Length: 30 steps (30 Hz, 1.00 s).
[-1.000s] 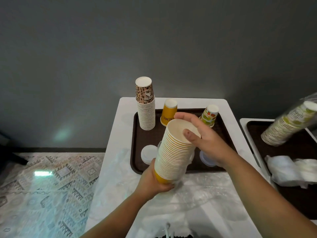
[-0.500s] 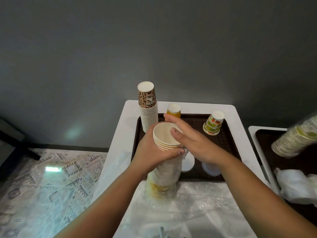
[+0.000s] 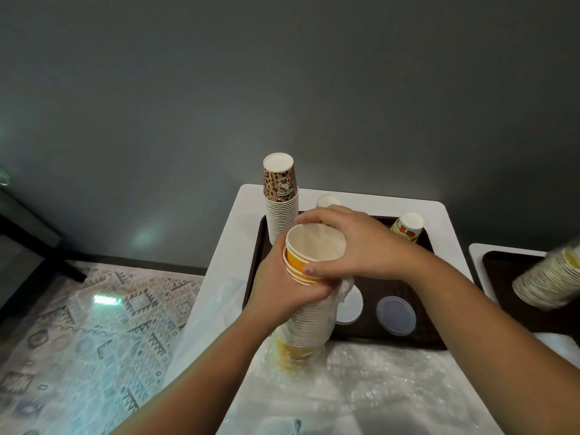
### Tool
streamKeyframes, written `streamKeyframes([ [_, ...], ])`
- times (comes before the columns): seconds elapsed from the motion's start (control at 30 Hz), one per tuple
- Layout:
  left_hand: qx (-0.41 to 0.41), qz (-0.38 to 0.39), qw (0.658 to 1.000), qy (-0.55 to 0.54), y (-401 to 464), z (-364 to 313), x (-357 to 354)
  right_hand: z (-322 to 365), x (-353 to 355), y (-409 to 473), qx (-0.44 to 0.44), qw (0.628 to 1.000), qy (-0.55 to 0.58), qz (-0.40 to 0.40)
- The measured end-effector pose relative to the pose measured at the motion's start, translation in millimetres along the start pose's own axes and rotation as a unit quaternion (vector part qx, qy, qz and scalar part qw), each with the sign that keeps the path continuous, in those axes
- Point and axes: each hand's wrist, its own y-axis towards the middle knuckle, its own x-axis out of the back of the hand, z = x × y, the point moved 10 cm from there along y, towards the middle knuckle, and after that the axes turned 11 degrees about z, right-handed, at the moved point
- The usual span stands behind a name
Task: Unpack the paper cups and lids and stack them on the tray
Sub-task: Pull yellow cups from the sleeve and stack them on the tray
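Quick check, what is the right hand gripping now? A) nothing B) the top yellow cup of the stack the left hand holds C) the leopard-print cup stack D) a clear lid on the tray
B: the right hand curls round the rim of the top yellow cup, while the left hand holds the stack below it.

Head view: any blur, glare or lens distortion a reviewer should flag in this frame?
Head view: the wrapped cup stack at the right edge is smeared by motion blur; a glare patch lies on the patterned floor and a soft light spot on the grey wall; wide-angle bending bows the white table; the right hand and yellow cups are sharp.
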Motion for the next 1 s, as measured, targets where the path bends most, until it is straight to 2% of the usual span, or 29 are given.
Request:
streamKeyframes([
  [0.1,0.005,0.018,0.999,0.031,0,-1,-2,-6,10,3,0.003,1.000,0.024,0.010],
  [0.27,0.002,0.022,0.998,0.053,3,-1,-3,-17,27,3,0.022,0.990,0.133,0.036],
  [0.4,0.003,0.013,0.999,0.046,7,1,-1,-30,52,-2,0.044,0.983,0.175,0.023],
  [0.5,0.012,-0.008,0.999,0.029,8,3,5,-52,59,-9,0.034,0.971,0.227,0.070],
  [0.63,0.012,-0.012,1.000,0.016,10,3,6,-81,41,-13,-0.004,0.973,0.178,0.147],
  [0.77,0.011,-0.010,1.000,0.012,11,5,8,-93,7,-3,-0.018,0.965,0.204,0.166],
  [0.83,0.020,-0.010,1.000,0.008,13,8,10,-105,-4,8,-0.035,0.958,0.252,0.131],
  [1.0,0.037,-0.014,0.999,0.000,17,15,16,-161,17,47,-0.098,0.918,0.357,-0.139],
])
